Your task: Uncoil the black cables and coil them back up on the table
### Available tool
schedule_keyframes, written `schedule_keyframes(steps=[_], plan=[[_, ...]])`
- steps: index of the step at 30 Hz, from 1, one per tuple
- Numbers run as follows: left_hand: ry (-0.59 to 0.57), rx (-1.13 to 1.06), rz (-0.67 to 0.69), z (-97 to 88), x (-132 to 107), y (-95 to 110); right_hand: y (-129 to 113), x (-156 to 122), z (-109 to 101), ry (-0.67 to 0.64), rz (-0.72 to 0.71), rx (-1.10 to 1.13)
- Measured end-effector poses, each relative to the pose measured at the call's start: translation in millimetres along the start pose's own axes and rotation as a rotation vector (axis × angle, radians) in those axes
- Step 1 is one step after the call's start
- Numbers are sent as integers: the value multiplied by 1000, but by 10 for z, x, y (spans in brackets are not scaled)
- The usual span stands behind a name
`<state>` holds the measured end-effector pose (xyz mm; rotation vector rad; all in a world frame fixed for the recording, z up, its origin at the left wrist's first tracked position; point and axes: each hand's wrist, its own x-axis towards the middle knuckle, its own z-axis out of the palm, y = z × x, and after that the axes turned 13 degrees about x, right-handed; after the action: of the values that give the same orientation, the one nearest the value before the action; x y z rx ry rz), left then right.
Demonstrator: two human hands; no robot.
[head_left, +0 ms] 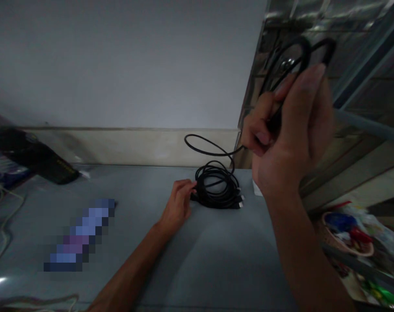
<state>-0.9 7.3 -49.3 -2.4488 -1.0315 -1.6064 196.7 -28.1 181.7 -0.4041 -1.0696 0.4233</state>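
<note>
The left hand (179, 201) pinches the coil (216, 202) at its left, apparently steadying it on the bench (216, 260); the right hand (291, 117), fingers closed, holds the raised cable (304, 52) clear.

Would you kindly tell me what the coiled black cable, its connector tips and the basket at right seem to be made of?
Coiled black cable: probably rubber or soft plastic, smooth and semi-matte, judging by its even black surface and bends. Connector tips: likely metal, from their pale, silvery look. Basket: perhaps plastic, given its pinkish colour; finish too blurred to tell.
</note>
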Motion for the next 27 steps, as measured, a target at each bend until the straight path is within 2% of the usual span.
schedule_keyframes(steps=[3,7,9,12,14,16,18,20,22,27], plan=[[126,60,-129,-107,108,-51,0,-18,-8,-38,8,-103],[220,143,-196,-305,262,-198,-4,-48,-52,-68,78,-201],[318,232,-255,-406,318,-300,-1,-43,-93,-71,108,-218],[470,287,-423,-530,351,-487,1,-8,-157,-91,149,-179],[525,145,-589,-581,330,-647,1,25,-193,-146,179,-127],[585,-95,-785,-612,281,-836,10,63,-230,-212,205,-82],[669,-258,-951,-640,217,-1031,40,115,-276,-227,201,-61],[722,-308,-1041,-682,152,-1197,88,186,-338,-168,150,-34],[754,-325,-1094,-735,96,-1312,138,279,-417,-55,64,8],[802,-353,-1166,-811,32,-1426,161,532,-766,228,-155,84]])
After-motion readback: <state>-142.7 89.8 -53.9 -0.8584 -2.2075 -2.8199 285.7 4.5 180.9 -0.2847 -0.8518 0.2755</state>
